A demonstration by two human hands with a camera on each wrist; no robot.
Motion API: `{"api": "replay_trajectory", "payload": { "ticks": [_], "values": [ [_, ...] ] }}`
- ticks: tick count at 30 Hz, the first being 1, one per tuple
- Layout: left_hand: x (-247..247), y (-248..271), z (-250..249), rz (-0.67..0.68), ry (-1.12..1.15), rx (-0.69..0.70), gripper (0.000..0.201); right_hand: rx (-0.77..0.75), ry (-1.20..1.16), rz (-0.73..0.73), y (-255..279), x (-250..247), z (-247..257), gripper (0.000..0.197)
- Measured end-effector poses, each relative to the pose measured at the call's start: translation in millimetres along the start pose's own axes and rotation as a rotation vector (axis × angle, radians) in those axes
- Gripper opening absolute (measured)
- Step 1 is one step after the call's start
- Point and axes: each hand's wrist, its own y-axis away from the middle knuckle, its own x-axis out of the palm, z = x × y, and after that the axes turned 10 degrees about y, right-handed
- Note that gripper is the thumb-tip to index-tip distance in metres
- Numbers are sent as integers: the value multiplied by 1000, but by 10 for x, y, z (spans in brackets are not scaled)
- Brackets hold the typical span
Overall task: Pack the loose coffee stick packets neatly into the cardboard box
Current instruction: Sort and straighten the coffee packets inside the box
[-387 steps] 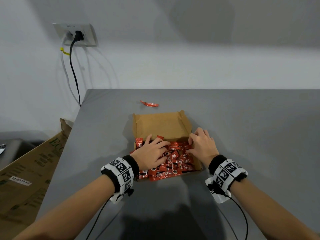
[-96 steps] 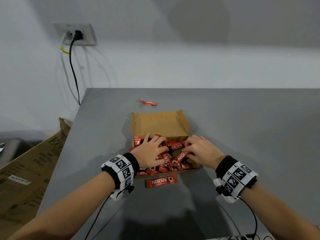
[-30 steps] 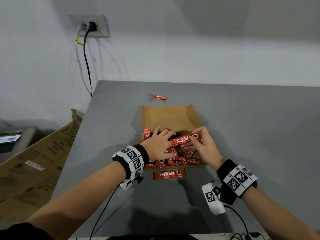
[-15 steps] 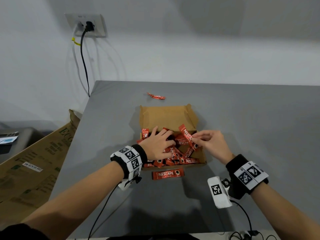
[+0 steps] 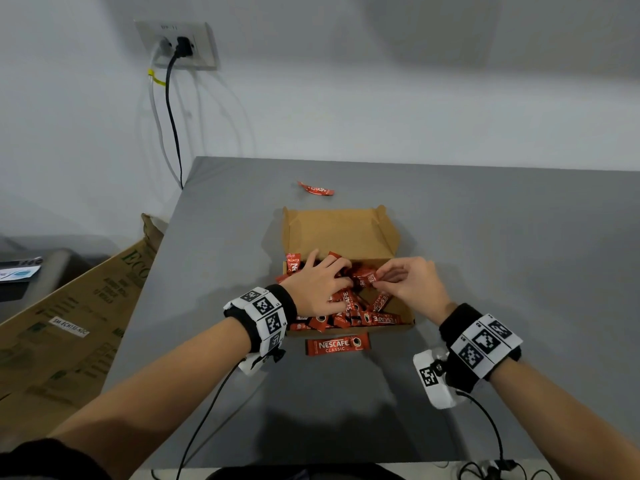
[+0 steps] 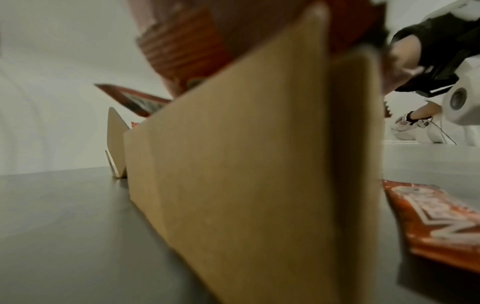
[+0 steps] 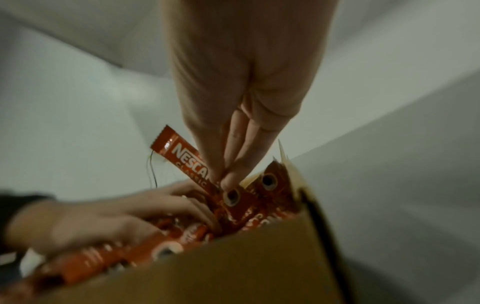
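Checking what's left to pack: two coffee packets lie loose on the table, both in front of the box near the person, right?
Not quite. Only one loose packet lies in front of the cardboard box; the other packet lies behind it, toward the wall, as the head view shows.

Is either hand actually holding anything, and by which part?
The right hand pinches one coffee stick packet near its lower end. The left hand rests spread on the packets in the cardboard box.
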Motion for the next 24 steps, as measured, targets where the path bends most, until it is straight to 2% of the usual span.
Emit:
{"api": "replay_trajectory", "payload": {
  "ticks": [2,4,7,11,15,24],
  "values": [
    [-1,0,-1,5,-10,0,52,-70,260,41,-21,2,-15,8],
    [0,-3,-2,14,-17,-8,59,-131,465,70,-26,-11,-43,12],
    [-5,-2,-2,25,-30,-11,66,-199,628,69,-17,-11,-28,19],
    [-12,1,-8,25,-20,-5,64,-167,820,120,-19,81,40,24],
    [-18,6,-20,19,-11,-7,52,-107,860,136,-21,121,111,22],
    [-29,-2,-11,23,0,-13,52,-53,878,174,-61,160,182,15]
  ]
}}
